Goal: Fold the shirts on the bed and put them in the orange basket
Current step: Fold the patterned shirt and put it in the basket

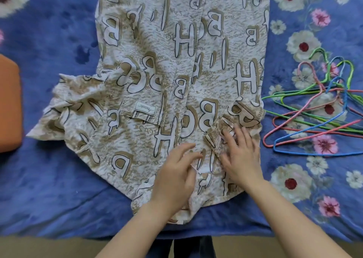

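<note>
left grip (176,171) pinched a shirt (157,80) fold; right grip (239,153) lay flat on it, fingers spread; orange basket (8,104) was cut off at the bed's (49,179) left edge.

Blue floral bed (59,31) carries shirt (157,71), hangers (325,90), seemingly an orange basket (8,104).

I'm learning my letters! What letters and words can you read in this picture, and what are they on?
"B", "H", "C": big outlined letters printed all over the shirt.
"MUSIC": small print, repeated across the shirt.
Sewn label on the shirt: one line of handwriting-style script, too small to read.
Other fine print on the shirt: too blurred to read.
Hangers and bedspread: no text.
</note>
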`<state>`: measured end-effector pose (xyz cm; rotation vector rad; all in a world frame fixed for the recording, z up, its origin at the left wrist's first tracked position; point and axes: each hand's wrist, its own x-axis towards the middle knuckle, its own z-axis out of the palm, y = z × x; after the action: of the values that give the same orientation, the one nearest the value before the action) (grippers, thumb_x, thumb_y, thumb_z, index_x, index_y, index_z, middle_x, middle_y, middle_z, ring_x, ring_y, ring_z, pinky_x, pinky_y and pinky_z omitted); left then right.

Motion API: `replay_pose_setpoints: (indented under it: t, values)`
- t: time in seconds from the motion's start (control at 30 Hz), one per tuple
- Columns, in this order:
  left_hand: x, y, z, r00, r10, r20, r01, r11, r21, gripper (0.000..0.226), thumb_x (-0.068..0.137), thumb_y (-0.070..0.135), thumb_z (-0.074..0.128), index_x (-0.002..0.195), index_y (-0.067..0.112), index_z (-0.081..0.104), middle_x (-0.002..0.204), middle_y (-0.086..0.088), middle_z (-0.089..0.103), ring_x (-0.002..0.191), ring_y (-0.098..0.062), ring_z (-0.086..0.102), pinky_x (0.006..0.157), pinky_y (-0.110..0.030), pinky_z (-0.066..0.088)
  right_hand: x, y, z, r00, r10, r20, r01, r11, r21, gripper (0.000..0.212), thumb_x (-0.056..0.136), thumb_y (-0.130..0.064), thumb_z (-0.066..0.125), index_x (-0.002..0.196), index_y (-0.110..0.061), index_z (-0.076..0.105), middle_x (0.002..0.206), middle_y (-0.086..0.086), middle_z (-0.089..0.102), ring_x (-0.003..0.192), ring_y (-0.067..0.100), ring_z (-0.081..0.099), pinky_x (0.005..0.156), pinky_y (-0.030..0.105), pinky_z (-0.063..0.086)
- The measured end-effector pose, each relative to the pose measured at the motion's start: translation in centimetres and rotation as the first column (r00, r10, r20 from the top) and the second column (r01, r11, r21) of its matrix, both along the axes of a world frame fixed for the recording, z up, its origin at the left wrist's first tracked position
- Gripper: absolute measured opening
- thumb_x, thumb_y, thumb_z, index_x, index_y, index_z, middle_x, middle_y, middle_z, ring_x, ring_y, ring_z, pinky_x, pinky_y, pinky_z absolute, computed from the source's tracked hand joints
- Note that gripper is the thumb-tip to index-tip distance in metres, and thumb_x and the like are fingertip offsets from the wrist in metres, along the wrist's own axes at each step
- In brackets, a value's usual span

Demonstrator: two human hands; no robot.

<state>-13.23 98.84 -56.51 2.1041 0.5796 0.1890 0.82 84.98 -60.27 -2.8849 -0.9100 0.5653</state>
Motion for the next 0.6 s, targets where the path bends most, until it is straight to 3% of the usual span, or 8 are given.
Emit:
replay_pose_setpoints:
  t: [0.07, 0.13, 0.2, 0.27, 0.33, 0.47, 0.53, 0.6]
  values:
    - [-0.9, 3.3, 0.3, 0.942, 0.336, -0.006, -0.336, 0.941, 0.042, 0.034, 0.082, 0.01, 0.05, 0.112, 0.018, 0.062, 0.128, 0.008, 0.043, 0.124, -0.005, 0.034, 0.099, -0.008, 0.026, -0.7, 1.6, 0.4, 0.997, -0.058, 0.057, 0.052, 0.994, 0.099, 0.065, 0.08, -0.037, 0.03, 0.139, -0.014, 0.045, 0.15, 0.014, 0.037, 0.139, 0.019, 0.018, 0.106, 0.038, 0.013]
    - [-2.5, 7.7, -0.1, 0.731, 0.677, -0.081, -0.675, 0.736, 0.058, 0.035, 0.08, 0.009, 0.052, 0.115, 0.01, 0.054, 0.133, -0.006, 0.039, 0.126, -0.019, 0.032, 0.104, -0.02, 0.027, -1.8, 4.2, 0.8, 0.996, -0.079, -0.037, 0.084, 0.983, 0.162, 0.068, 0.084, -0.046, 0.026, 0.147, -0.021, 0.033, 0.156, 0.009, 0.024, 0.143, 0.017, 0.009, 0.111, 0.04, 0.008]
    - [-4.1, 12.2, -0.8, 0.346, 0.92, -0.185, -0.933, 0.358, 0.032, 0.032, 0.083, 0.016, 0.055, 0.111, 0.0, 0.054, 0.123, -0.023, 0.047, 0.118, -0.034, 0.037, 0.098, -0.034, 0.032, -2.5, 6.9, 1.1, 0.98, -0.08, -0.183, 0.108, 0.983, 0.147, 0.069, 0.087, -0.061, 0.024, 0.15, -0.039, 0.008, 0.16, -0.002, -0.003, 0.146, 0.017, -0.009, 0.115, 0.043, -0.003]
    - [-5.4, 15.8, -1.6, 0.031, 0.915, -0.403, -0.989, -0.032, -0.147, 0.029, 0.083, 0.034, 0.057, 0.094, 0.008, 0.061, 0.096, -0.011, 0.057, 0.095, -0.028, 0.049, 0.077, -0.029, 0.039, -2.9, 9.0, 0.9, 0.941, -0.11, -0.32, 0.129, 0.991, 0.039, 0.07, 0.089, -0.07, 0.028, 0.145, -0.05, -0.009, 0.154, -0.007, -0.025, 0.142, 0.021, -0.027, 0.113, 0.049, -0.012]
    - [-6.1, 18.1, -1.7, 0.074, 0.867, -0.492, -0.885, -0.17, -0.433, 0.031, 0.079, 0.045, 0.06, 0.096, 0.02, 0.066, 0.091, 0.001, 0.064, 0.079, -0.017, 0.06, 0.064, -0.026, 0.043, -3.2, 10.3, 0.5, 0.918, -0.117, -0.38, 0.081, 0.991, -0.11, 0.076, 0.086, -0.074, 0.027, 0.144, -0.049, -0.015, 0.15, -0.001, -0.037, 0.136, 0.029, -0.037, 0.112, 0.057, -0.015]
    - [-6.0, 23.3, -2.4, 0.316, 0.832, -0.456, -0.745, -0.08, -0.662, 0.055, 0.068, 0.044, 0.076, 0.115, 0.018, 0.066, 0.109, -0.001, 0.07, 0.092, -0.016, 0.07, 0.069, -0.031, 0.056, -3.2, 10.8, 0.2, 0.913, -0.097, -0.395, 0.004, 0.973, -0.231, 0.08, 0.083, -0.078, 0.018, 0.142, -0.045, -0.025, 0.141, 0.003, -0.048, 0.13, 0.034, -0.044, 0.11, 0.061, -0.016]
    - [-5.8, 25.4, -2.5, 0.274, 0.854, -0.442, -0.701, -0.137, -0.7, 0.056, 0.063, 0.035, 0.077, 0.115, 0.016, 0.065, 0.115, -0.006, 0.069, 0.092, -0.018, 0.07, 0.064, -0.032, 0.057, -3.0, 10.7, 0.2, 0.909, -0.094, -0.406, -0.015, 0.967, -0.256, 0.08, 0.083, -0.079, 0.016, 0.141, -0.045, -0.027, 0.139, 0.003, -0.049, 0.129, 0.035, -0.044, 0.109, 0.063, -0.015]
    - [-5.8, 26.6, -1.9, 0.112, 0.916, -0.385, -0.711, -0.197, -0.675, 0.018, 0.077, 0.024, 0.068, 0.092, 0.014, 0.063, 0.108, -0.007, 0.07, 0.077, -0.013, 0.07, 0.056, -0.025, 0.055, -3.1, 10.8, 0.2, 0.906, -0.093, -0.414, -0.028, 0.96, -0.277, 0.081, 0.082, -0.08, 0.015, 0.14, -0.045, -0.029, 0.139, 0.004, -0.049, 0.128, 0.035, -0.045, 0.109, 0.063, -0.015]
